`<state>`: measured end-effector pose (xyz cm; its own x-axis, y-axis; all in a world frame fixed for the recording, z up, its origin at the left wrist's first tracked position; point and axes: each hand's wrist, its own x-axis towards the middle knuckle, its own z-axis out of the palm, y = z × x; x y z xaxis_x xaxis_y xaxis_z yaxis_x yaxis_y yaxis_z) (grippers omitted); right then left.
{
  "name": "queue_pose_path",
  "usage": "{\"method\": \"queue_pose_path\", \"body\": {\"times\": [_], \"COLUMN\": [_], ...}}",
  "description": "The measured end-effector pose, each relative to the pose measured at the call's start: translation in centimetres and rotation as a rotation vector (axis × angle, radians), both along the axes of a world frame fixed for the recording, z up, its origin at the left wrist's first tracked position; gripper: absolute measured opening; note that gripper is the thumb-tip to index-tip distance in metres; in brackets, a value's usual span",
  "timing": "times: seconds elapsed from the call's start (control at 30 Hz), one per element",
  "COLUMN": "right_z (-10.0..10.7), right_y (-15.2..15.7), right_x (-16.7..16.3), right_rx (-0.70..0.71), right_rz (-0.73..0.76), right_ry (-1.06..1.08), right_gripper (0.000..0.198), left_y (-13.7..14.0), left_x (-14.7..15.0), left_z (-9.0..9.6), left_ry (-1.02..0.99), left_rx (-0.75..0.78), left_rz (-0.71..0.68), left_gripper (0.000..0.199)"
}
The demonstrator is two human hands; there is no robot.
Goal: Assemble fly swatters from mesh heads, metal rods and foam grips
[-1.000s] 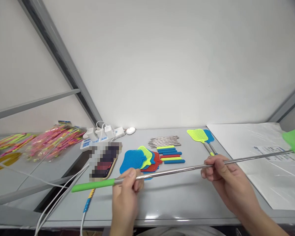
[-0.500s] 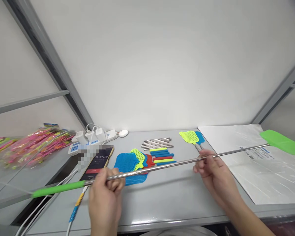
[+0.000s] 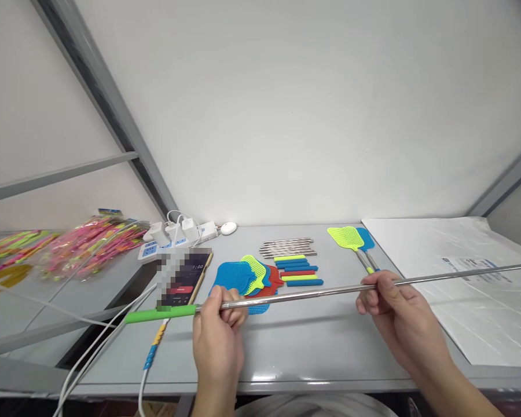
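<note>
A long fly swatter [image 3: 299,297] with a steel rod is held almost level above the table. My left hand [image 3: 220,333] is closed round the rod just beside its green grip [image 3: 160,314]. Farther along, my right hand [image 3: 395,307] pinches the rod between thumb and fingers. The swatter's green head is nearly all outside the right edge. Behind the rod lie blue, yellow and red swatter heads [image 3: 234,276], several coloured handle sleeves [image 3: 299,271] and several steel rods [image 3: 286,247]. Two fly swatters [image 3: 346,237], yellow-green and blue, rest beyond my right hand.
A phone [image 3: 191,278] with a timer lies at the left, beside a power strip [image 3: 162,250] with white chargers and cables. Bagged pink and yellow items [image 3: 99,243] sit at the far left. A white wrapped package [image 3: 451,313] covers the table's right side.
The view has turned left, so the table things appear farther right. The green swatter head has slid almost wholly out of view. Both hands keep their hold on the rod.
</note>
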<state>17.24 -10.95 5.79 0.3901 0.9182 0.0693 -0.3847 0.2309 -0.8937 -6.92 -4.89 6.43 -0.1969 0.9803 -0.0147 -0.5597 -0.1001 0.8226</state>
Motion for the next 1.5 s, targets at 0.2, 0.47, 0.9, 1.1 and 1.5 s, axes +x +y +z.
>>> {"method": "queue_pose_path", "body": {"times": [0.2, 0.47, 0.9, 1.1, 1.5], "right_z": [-0.1, 0.3, -1.6, -1.7, -0.3], "right_y": [0.7, 0.9, 1.0, 1.3, 0.6], "right_x": [1.4, 1.9, -3.5, -3.6, -1.1], "right_rx": [-0.02, -0.015, 0.081, 0.039, 0.08], "right_rz": [-0.178, -0.182, 0.062, 0.125, 0.149], "right_ry": [0.013, 0.009, -0.103, -0.073, -0.16], "right_gripper": [0.027, 0.028, 0.012, 0.017, 0.009], "left_y": [0.1, 1.1, -1.3, -1.2, -0.8], "left_x": [0.6, -1.0, 3.9, 3.4, 1.6], "left_z": [-1.2, -0.7, -1.4, -1.1, 0.1], "left_ry": [-0.08, -0.118, -0.167, -0.133, -0.1], "left_rx": [-0.004, 0.02, -0.127, -0.094, -0.079], "left_rz": [-0.068, 0.032, -0.085, -0.045, 0.101], "left_gripper": [0.048, 0.048, 0.046, 0.046, 0.046]}}
